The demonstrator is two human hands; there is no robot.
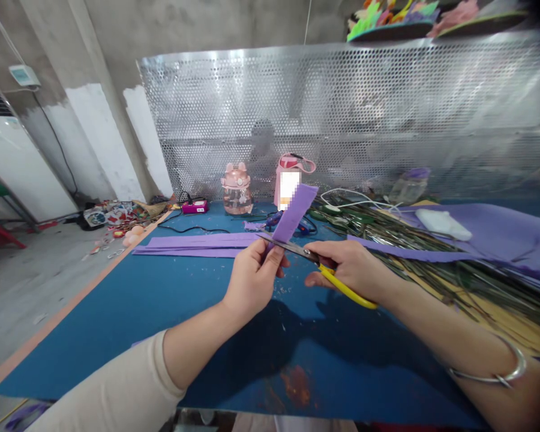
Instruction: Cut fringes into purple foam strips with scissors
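Note:
My left hand (pixel 254 276) pinches the lower end of a purple strip (pixel 294 213), which tilts up and to the right; whether it is paper, felt or foam I cannot tell. Scissors with yellow handles (pixel 348 288) are gripped in my right hand (pixel 351 267). Their blades reach left across the strip just above my left fingers. More long purple strips (pixel 198 243) lie flat on the blue table (pixel 117 312) behind and left of my left hand. Another purple strip (pixel 414 249) runs out to the right beyond my right hand.
Bundled dark green stems (pixel 468 288) and a large purple sheet (pixel 513 234) cover the right side. At the back stand a clear pink bottle (pixel 237 192), a pink bottle with a strap (pixel 279 180) and a pink power socket (pixel 195 207), before a perforated metal panel (pixel 207 108).

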